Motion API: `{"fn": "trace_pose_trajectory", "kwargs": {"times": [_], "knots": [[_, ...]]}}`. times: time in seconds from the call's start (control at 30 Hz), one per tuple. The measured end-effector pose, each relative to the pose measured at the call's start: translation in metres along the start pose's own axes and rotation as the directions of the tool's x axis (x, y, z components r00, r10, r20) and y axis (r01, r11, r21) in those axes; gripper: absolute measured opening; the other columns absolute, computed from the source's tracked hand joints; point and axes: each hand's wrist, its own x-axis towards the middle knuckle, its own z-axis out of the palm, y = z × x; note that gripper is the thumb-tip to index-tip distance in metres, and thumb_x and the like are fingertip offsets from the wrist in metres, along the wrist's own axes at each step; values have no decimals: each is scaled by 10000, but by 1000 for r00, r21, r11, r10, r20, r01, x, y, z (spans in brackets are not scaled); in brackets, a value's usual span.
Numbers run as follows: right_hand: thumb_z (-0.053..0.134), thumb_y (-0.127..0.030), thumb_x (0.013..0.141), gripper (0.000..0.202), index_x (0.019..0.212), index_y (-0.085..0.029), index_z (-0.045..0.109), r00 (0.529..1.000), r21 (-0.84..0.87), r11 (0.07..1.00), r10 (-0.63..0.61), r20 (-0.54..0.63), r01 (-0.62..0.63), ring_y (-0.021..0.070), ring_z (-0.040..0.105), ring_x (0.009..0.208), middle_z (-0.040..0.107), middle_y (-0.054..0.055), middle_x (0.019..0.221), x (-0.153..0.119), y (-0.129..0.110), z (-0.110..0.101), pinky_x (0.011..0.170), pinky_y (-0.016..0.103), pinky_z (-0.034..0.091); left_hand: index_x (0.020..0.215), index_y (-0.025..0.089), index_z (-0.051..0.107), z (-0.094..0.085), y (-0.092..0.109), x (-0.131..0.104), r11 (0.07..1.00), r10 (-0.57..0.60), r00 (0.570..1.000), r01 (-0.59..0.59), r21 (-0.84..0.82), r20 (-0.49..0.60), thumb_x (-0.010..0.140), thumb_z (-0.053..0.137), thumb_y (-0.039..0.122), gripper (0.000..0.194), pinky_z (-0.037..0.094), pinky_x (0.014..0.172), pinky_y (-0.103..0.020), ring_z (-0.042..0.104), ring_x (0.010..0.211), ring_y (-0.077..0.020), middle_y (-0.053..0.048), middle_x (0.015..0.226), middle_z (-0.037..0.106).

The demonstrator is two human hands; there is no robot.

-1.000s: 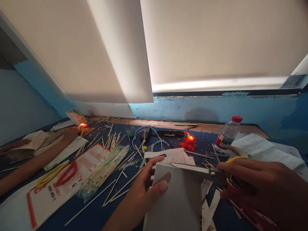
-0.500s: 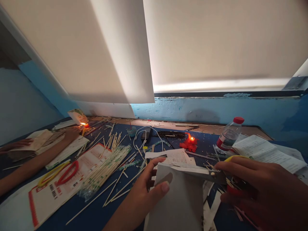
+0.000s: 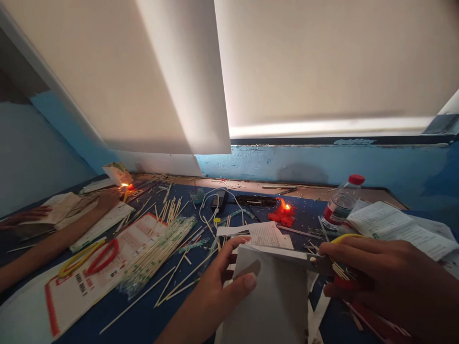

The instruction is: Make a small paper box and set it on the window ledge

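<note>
While I scan from the far left of the blue table [image 3: 143, 320], I see another person's forearm [image 3: 46, 246] lying across it, their hand reaching toward papers and a small flame [image 3: 125, 186] near the back corner. Beside that arm lies a printed sheet [image 3: 71, 286] with yellow and red loops [image 3: 89, 255] resting on it, and just to its right a packet of thin wooden sticks [image 3: 158, 253], with loose sticks scattered all around. Farther back I make out a dark charger with a white cable [image 3: 217, 200], and near the middle a lit red candle [image 3: 284, 212] in a puddle of wax. Closer in, my left hand [image 3: 218, 286] grips the left edge of a stiff white sheet of paper [image 3: 272, 296], thumb pressed on its front face and fingers curled behind, so the hand is clamped on it; the sheet stands tilted up from the table right in front of me. Across its top edge run the blades of a pair of scissors [image 3: 308, 259], which my right hand [image 3: 387, 282] holds, fingers closed around the yellow and red handles. Behind that hand stands a clear water bottle [image 3: 340, 203] with a red cap, just beside a stack of printed pages [image 3: 394, 224] at the right edge.
</note>
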Motion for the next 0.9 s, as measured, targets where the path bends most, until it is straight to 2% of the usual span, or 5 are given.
{"fn": "trace_pose_trajectory", "kwargs": {"times": [0.27,0.63,0.8,0.83,0.9], "knots": [[733,-307,859,348,1203,-356,707,999,-1,999,42,-23,-43,268,826,869,809,20,1077,-4,-1,2,407,216,570,1470,303,512,-1,2,-1,1000,9,1000,-9,14,6,801,780,661,805,567,949,-479,648,1231,-406,-149,1371,664],[758,-358,871,347,1211,-349,690,1000,-19,1000,3,-6,-3,236,804,776,791,17,1047,0,0,3,600,272,622,1498,297,501,2,-4,-3,998,48,999,-47,32,-12,781,791,662,855,562,943,-502,646,1211,-419,-158,1358,668],[720,-256,892,305,1188,-331,702,1000,19,1000,-19,13,19,227,811,758,800,11,939,1,3,3,463,205,554,1510,302,493,3,-3,-5,999,28,999,-28,21,-23,774,800,656,873,566,927,-509,635,1221,-430,-165,1350,670],[716,-268,899,290,1181,-337,708,1000,22,999,-23,2,23,230,813,773,806,10,940,1,3,4,470,209,564,1511,300,491,3,-2,-6,999,27,999,-27,21,-25,772,800,660,878,567,921,-511,633,1221,-433,-168,1356,666],[740,-367,886,224,1110,-369,742,992,2,1000,-1,-125,1,240,812,779,817,-9,930,3,1,5,543,241,612,1506,293,492,4,-2,-6,999,34,999,-33,20,-34,770,797,668,880,569,913,-512,633,1219,-436,-172,1364,661]]}}
